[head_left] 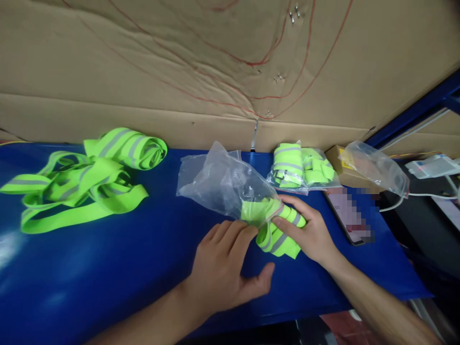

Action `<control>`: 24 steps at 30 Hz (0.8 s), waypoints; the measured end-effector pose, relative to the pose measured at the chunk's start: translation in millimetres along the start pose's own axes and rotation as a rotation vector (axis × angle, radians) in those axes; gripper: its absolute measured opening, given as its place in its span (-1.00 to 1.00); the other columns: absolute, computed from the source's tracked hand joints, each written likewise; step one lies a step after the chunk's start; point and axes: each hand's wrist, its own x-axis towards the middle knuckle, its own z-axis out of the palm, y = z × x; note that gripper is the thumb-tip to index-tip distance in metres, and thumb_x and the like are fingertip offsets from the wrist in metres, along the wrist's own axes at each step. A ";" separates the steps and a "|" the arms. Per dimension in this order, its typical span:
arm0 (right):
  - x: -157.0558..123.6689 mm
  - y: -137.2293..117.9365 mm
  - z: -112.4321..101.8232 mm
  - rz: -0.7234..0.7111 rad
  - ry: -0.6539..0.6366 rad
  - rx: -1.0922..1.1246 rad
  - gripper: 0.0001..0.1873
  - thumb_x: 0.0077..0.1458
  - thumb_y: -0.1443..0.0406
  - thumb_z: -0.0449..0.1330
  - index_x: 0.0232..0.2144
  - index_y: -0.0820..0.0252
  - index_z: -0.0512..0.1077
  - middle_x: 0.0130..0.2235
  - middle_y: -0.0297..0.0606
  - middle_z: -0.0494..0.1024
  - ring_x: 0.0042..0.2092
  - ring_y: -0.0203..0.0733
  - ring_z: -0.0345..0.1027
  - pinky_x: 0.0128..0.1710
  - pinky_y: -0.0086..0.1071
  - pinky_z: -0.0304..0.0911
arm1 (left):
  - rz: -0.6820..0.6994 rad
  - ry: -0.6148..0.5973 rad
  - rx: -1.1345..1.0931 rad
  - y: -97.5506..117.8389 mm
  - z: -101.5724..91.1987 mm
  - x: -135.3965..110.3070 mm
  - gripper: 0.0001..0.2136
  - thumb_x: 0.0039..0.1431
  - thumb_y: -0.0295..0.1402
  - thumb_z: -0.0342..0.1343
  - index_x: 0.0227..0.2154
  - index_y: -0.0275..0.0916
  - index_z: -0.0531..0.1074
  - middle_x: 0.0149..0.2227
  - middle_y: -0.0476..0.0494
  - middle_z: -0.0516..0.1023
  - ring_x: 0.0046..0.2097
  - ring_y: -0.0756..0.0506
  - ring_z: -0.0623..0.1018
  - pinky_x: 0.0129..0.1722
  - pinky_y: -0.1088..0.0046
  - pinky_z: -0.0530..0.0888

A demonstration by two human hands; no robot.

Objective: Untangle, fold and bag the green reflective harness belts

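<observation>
My right hand (311, 230) is closed around a folded neon-green reflective band (278, 235), whose far end sits inside the mouth of a clear plastic bag (223, 184). My left hand (224, 266) rests on the blue table (108, 273) with its fingertips pressing the bag's opening against the band. The bag lies crumpled and points toward the back left.
A loose heap of neon-green reflective bands (86, 177) lies at the left. Two filled bags of folded bands (302, 167) sit at the back by the cardboard wall (179, 72). To the right are a small cardboard box (350, 167), an empty clear bag (377, 167) and a phone (348, 213).
</observation>
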 end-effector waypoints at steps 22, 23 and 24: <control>-7.6 5.1 22.1 0.130 -0.057 -0.001 -0.59 0.06 0.17 0.44 -0.04 0.03 0.49 -0.19 -0.31 0.65 -0.28 -0.15 0.49 -0.32 -0.35 0.38 | -0.056 -0.054 -0.036 -1.7 13.6 -4.9 -0.83 0.29 -0.55 0.09 -0.37 -0.19 0.30 -0.45 0.03 0.43 -0.40 -0.03 0.41 -0.34 0.37 0.33; -7.4 4.9 23.4 0.145 -0.050 0.007 -0.58 0.04 0.17 0.44 -0.05 0.03 0.49 -0.19 -0.32 0.65 -0.28 -0.15 0.48 -0.32 -0.35 0.38 | 0.005 -0.050 0.017 0.0 14.4 -4.9 -0.84 0.30 -0.54 0.10 -0.37 -0.19 0.31 -0.45 0.02 0.44 -0.41 -0.05 0.42 -0.34 0.35 0.32; -7.1 4.5 24.6 0.157 -0.045 0.012 -0.58 0.03 0.17 0.45 -0.06 0.03 0.50 -0.19 -0.32 0.64 -0.28 -0.15 0.47 -0.31 -0.34 0.38 | 0.053 -0.045 0.058 1.7 14.8 -4.7 -0.86 0.31 -0.54 0.11 -0.35 -0.20 0.33 -0.45 0.01 0.45 -0.41 -0.06 0.43 -0.35 0.33 0.31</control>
